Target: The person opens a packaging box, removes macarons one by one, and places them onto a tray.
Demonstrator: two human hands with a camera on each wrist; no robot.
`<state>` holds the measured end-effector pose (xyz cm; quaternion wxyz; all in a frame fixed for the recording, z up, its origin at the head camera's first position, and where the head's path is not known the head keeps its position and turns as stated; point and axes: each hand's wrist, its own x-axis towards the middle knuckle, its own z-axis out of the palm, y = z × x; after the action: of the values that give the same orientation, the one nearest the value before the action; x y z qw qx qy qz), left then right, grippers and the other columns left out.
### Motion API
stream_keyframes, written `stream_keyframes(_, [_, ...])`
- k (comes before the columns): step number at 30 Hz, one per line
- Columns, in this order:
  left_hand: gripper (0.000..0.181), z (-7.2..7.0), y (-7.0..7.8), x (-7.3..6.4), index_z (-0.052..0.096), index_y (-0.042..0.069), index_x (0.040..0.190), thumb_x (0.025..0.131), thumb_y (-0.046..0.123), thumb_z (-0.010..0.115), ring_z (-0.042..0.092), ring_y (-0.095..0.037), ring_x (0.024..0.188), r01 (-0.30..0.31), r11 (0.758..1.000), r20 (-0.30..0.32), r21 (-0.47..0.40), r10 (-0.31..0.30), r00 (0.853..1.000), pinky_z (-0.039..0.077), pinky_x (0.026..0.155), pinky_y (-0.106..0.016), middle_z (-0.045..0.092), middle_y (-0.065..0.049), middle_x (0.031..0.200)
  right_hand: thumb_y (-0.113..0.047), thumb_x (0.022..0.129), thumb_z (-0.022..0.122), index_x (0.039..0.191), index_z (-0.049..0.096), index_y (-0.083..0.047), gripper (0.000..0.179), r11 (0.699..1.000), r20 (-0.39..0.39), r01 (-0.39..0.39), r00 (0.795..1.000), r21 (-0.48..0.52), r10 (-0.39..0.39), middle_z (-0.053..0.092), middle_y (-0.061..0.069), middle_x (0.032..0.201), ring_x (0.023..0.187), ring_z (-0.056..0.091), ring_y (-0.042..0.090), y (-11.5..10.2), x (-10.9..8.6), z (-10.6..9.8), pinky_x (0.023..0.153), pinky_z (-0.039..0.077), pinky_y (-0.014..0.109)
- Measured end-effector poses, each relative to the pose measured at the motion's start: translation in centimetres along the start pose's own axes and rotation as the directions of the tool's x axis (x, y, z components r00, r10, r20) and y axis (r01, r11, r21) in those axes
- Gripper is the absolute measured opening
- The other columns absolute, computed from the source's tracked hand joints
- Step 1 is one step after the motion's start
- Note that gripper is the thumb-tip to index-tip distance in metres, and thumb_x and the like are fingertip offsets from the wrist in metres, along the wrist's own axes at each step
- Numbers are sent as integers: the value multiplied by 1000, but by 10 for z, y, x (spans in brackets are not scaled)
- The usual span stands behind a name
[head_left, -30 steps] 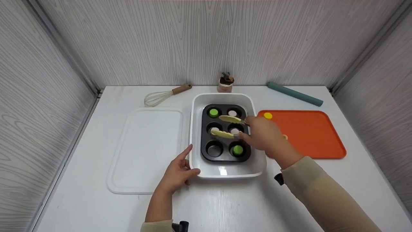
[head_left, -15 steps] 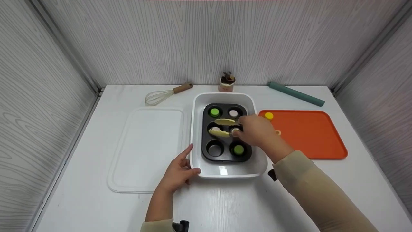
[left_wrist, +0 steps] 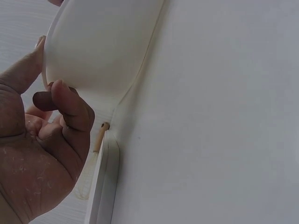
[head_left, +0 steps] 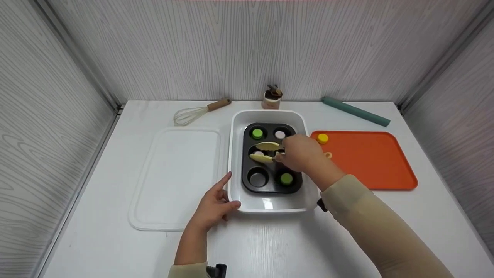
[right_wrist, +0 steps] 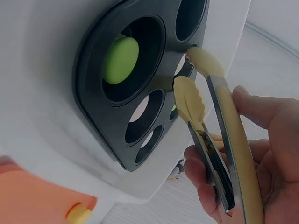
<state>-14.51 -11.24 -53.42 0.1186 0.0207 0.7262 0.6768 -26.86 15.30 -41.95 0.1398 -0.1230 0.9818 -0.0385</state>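
Observation:
My right hand [head_left: 303,153] holds yellow-tipped tongs [right_wrist: 243,158], their arms spread apart. In the head view, the tong tips reach over the middle left cup of a black muffin pan [head_left: 272,175], close about a pale pink disc [head_left: 258,153]. A green disc [head_left: 257,134] lies in the far left cup, a pale pink one in the far right, and another green disc [head_left: 286,179] in the near right. The right hand hides the middle right cup. My left hand [head_left: 208,208] grips the near left corner of the white tub [left_wrist: 103,42] holding the pan, thumb on the rim.
An orange tray [head_left: 370,162] at right carries a yellow disc [head_left: 322,138] and a small pale ring [head_left: 328,155]. Left of the tub lies a clear lid [head_left: 177,181]. Behind are a whisk [head_left: 200,111], a small potted ornament [head_left: 272,98] and a green rolled cylinder [head_left: 356,111].
My right hand and the tongs have moved left, bringing the tips further over the middle left cup. The left hand stays at the tub's corner.

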Motion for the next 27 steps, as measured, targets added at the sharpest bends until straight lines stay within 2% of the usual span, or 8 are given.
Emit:
stream_keyframes(6, [95, 0, 1, -1, 36, 13, 167, 86, 0, 84, 50, -12, 55, 8, 1000, 4, -19, -8, 1000, 46, 48, -25, 60, -7, 82, -49, 98, 72, 100, 70, -8, 42, 997, 11, 9, 1000, -73, -8, 66, 9, 87, 75, 63, 28, -11, 4, -7, 61, 52, 39])
stream_keyframes(13, [95, 0, 2, -2, 36, 14, 167, 86, -2, 83, 48, -12, 54, 25, 999, 2, -41, -25, 1000, 45, 47, -25, 58, -7, 81, -42, 99, 70, 100, 69, -6, 36, 988, 9, 44, 999, -148, -43, 66, 10, 85, 73, 64, 29, -22, 8, -13, 60, 53, 41])
stream_keyframes(20, [95, 0, 0, -1, 37, 15, 166, 85, -1, 84, 49, -12, 55, 24, 999, -7, -33, -25, 1000, 45, 47, -25, 60, -7, 81, -36, 99, 67, 96, 70, -6, 31, 981, 4, 69, 998, -183, -70, 66, 10, 86, 74, 64, 30, -27, 9, -14, 61, 53, 41])
stream_keyframes(27, [95, -1, 0, -1, 37, 13, 166, 85, -1, 85, 50, -12, 56, 15, 1000, -7, -20, -15, 1000, 45, 48, -25, 62, -7, 81, -33, 99, 67, 96, 70, -5, 28, 982, 2, 62, 998, -179, -62, 66, 10, 85, 73, 64, 29, -28, 10, -13, 61, 52, 40])
